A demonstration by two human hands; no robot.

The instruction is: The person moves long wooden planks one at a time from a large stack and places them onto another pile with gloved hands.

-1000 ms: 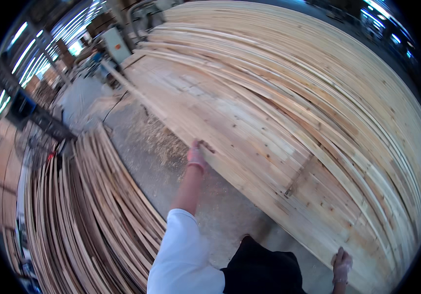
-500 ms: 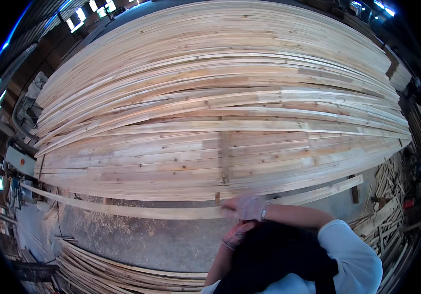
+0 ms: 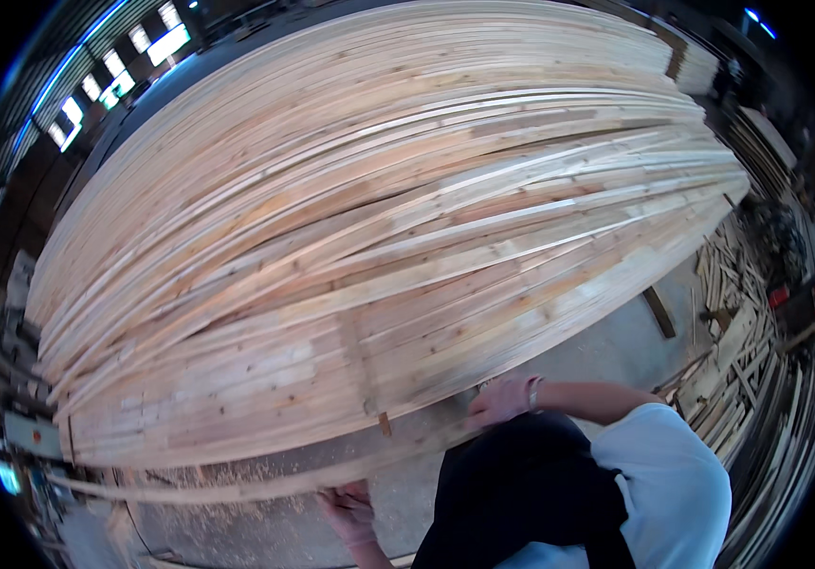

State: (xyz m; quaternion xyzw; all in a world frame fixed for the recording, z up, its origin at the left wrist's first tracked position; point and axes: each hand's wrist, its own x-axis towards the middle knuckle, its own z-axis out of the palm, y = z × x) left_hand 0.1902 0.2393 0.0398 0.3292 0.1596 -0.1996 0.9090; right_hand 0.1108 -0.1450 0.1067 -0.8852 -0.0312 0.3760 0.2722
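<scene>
A long, pale wooden strip point(image 3: 237, 492) runs along the near side of a wide stack of wooden strips point(image 3: 265, 375), apart from its front edge. My right hand point(image 3: 504, 400), with a band at the wrist, is closed around the strip near my body. My left hand point(image 3: 348, 512) is farther left, its fingers curled at the strip's near edge. Both hands seem to wear thin light gloves, slightly blurred. My dark-clad body hides whatever part of the strip lies beyond my right hand.
Loose offcuts point(image 3: 734, 360) lie heaped at the right. Sawdust covers part of the concrete floor point(image 3: 284, 531) below the strip. A machine with a pale box point(image 3: 33, 434) stands at the far left. A dark wooden bar point(image 3: 659, 311) sticks out beside the stack on the right.
My left hand has moved left, away from my body, to the strip. My right hand stays on the strip. The view has turned, so the stack appears tilted.
</scene>
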